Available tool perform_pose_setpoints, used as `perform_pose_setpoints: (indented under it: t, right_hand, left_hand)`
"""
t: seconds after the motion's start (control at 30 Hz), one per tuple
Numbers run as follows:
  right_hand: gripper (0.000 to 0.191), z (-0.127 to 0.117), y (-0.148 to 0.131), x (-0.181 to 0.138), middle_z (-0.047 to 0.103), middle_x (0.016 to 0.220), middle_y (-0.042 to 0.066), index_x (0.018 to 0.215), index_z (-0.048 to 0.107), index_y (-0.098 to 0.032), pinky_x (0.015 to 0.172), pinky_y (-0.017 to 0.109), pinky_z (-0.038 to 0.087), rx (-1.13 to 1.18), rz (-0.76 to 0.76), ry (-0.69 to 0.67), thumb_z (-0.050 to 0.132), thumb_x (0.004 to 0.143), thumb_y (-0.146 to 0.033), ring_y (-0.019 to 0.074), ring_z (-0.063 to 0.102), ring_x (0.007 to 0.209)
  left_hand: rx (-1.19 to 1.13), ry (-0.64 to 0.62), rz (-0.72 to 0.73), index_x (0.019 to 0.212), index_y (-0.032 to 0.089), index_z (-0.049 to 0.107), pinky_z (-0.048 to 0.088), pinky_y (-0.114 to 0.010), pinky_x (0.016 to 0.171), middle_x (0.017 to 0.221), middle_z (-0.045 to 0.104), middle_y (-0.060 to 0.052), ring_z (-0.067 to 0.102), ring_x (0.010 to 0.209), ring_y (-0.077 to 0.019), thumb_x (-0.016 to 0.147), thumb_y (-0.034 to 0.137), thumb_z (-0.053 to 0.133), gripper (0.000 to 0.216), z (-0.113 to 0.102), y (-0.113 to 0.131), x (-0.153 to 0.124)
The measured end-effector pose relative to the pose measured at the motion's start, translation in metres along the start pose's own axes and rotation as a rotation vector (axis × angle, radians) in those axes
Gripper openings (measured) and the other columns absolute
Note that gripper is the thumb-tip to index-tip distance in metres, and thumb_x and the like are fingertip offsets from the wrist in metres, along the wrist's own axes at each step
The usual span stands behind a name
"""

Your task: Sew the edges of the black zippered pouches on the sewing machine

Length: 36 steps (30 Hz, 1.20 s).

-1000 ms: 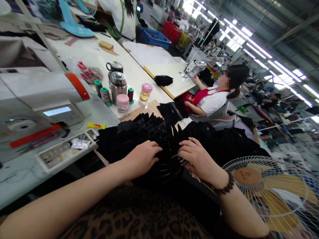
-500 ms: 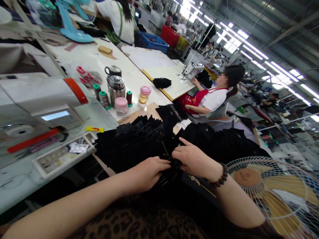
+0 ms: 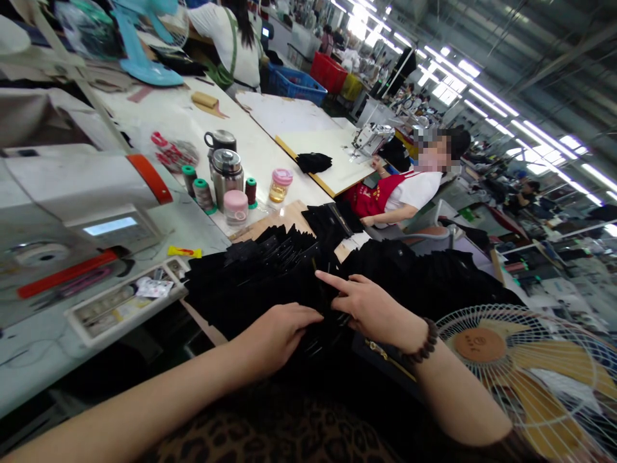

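Observation:
A fanned stack of black fabric pieces (image 3: 270, 270) lies in front of me, running off the table edge onto my lap. My left hand (image 3: 274, 334) rests on the near part of the stack, fingers curled down and pressing into the pieces. My right hand (image 3: 369, 305), with a dark bead bracelet at the wrist, sits just to the right of it on the same stack; its index finger is stretched out to the left while the other fingers curl into the fabric. More black fabric (image 3: 424, 270) is heaped to the right.
A white sewing machine (image 3: 81, 193) with an orange trim stands at left, a parts tray (image 3: 120, 302) in front of it. Thread spools, a steel flask (image 3: 226, 170) and pink-lidded jars stand behind the stack. A floor fan (image 3: 525, 373) is at right. A seated person in a red apron (image 3: 405, 193) works beyond.
My right hand has slid left and up along the stack and stretched out its index finger. My left hand has drawn back slightly toward me. The person in the red apron has turned their head.

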State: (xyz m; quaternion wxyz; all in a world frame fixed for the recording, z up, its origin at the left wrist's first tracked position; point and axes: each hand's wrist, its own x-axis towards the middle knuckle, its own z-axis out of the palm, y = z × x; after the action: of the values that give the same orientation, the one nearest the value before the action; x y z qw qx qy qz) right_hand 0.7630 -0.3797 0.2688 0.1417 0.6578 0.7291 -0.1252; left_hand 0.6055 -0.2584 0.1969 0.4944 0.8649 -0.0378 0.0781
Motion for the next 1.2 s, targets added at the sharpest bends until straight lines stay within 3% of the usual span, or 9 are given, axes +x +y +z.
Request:
perform_pose_setpoints:
  t: [0.13, 0.2, 0.33, 0.47, 0.63, 0.8, 0.9, 1.0, 1.2]
  right_hand:
    - [0.022, 0.000, -0.002, -0.002, 0.057, 0.112, 0.005, 0.089, 0.056, -0.020, 0.091, 0.038, 0.036, 0.024, 0.029, -0.008, 0.062, 0.069, -0.012, 0.0189, 0.056, 0.096]
    - [0.031, 0.001, -0.003, -0.003, 0.061, 0.099, 0.005, 0.096, 0.054, -0.018, 0.093, 0.038, 0.035, 0.045, 0.087, 0.016, 0.063, 0.067, -0.011, 0.0186, 0.056, 0.093]
    - [0.045, 0.004, -0.004, -0.006, 0.059, 0.102, 0.006, 0.110, 0.051, -0.017, 0.094, 0.039, 0.035, 0.064, 0.113, 0.041, 0.061, 0.068, -0.007, 0.0190, 0.055, 0.094]
    - [0.026, 0.005, -0.004, -0.008, 0.056, 0.111, 0.007, 0.091, 0.063, -0.022, 0.095, 0.045, 0.033, 0.035, 0.111, 0.044, 0.060, 0.069, -0.008, 0.0210, 0.054, 0.098]
    - [0.019, 0.004, -0.006, -0.010, 0.019, 0.145, 0.009, 0.084, 0.065, -0.022, 0.101, 0.059, 0.017, -0.042, 0.115, 0.205, 0.062, 0.069, -0.010, 0.0308, 0.022, 0.130]
    - [0.017, 0.005, -0.005, -0.010, 0.045, 0.128, 0.007, 0.078, 0.062, -0.019, 0.106, 0.056, 0.009, -0.094, -0.026, 0.203, 0.050, 0.079, -0.008, 0.0226, 0.029, 0.127]
    - [0.017, 0.009, -0.003, -0.012, 0.055, 0.099, 0.006, 0.076, 0.060, -0.018, 0.108, 0.050, 0.014, -0.115, -0.037, 0.230, 0.047, 0.081, -0.010, 0.0186, 0.050, 0.104]
    - [0.019, 0.013, -0.003, -0.012, 0.054, 0.091, 0.004, 0.080, 0.059, -0.018, 0.106, 0.043, 0.024, -0.084, -0.061, 0.251, 0.042, 0.083, -0.009, 0.0146, 0.053, 0.087]
    - [0.034, 0.011, -0.006, -0.002, 0.056, 0.092, 0.006, 0.111, 0.048, -0.013, 0.100, 0.039, 0.034, -0.022, -0.026, 0.208, 0.044, 0.079, -0.006, 0.0174, 0.053, 0.090]
  left_hand:
    - [-0.004, -0.015, 0.066, 0.107, 0.019, 0.060, 0.048, -0.026, 0.082, 0.102, 0.066, -0.003, 0.061, 0.091, -0.0143, 0.082, 0.006, 0.041, 0.033, -0.002, -0.001, -0.002]
    - [0.105, 0.118, -0.023, 0.107, 0.017, 0.059, 0.049, -0.029, 0.082, 0.099, 0.066, -0.005, 0.060, 0.090, -0.0164, 0.086, 0.014, 0.042, 0.028, -0.011, -0.008, -0.003]
    - [0.515, 0.342, -0.219, 0.103, 0.013, 0.062, 0.047, -0.044, 0.080, 0.106, 0.059, -0.013, 0.054, 0.096, -0.0278, 0.082, 0.021, 0.051, 0.025, -0.032, -0.026, -0.001]
    - [0.565, 0.304, -0.139, 0.090, 0.016, 0.067, 0.046, -0.045, 0.081, 0.109, 0.057, -0.011, 0.051, 0.099, -0.0281, 0.079, 0.016, 0.055, 0.017, -0.034, -0.030, 0.000]
    - [0.306, 0.207, 0.074, 0.093, 0.013, 0.065, 0.048, -0.033, 0.086, 0.108, 0.061, -0.009, 0.057, 0.097, -0.0196, 0.084, 0.012, 0.043, 0.023, -0.016, -0.014, -0.001]
    - [0.046, -0.007, 0.161, 0.094, 0.014, 0.064, 0.048, -0.023, 0.084, 0.102, 0.066, -0.005, 0.061, 0.094, -0.0148, 0.086, 0.015, 0.043, 0.023, -0.012, 0.004, 0.000]
    - [0.013, 0.111, 0.032, 0.090, 0.016, 0.065, 0.049, -0.022, 0.080, 0.097, 0.067, -0.003, 0.062, 0.087, -0.0130, 0.090, 0.023, 0.038, 0.028, -0.022, -0.003, -0.004]
    - [0.276, 0.336, -0.154, 0.096, 0.013, 0.064, 0.047, -0.038, 0.086, 0.103, 0.062, -0.010, 0.057, 0.095, -0.0217, 0.087, 0.025, 0.041, 0.028, -0.027, -0.023, -0.011]
    - [0.498, 0.277, -0.093, 0.107, 0.011, 0.063, 0.044, -0.047, 0.088, 0.117, 0.052, -0.018, 0.047, 0.107, -0.0303, 0.077, 0.005, 0.045, 0.035, -0.014, -0.045, -0.016]
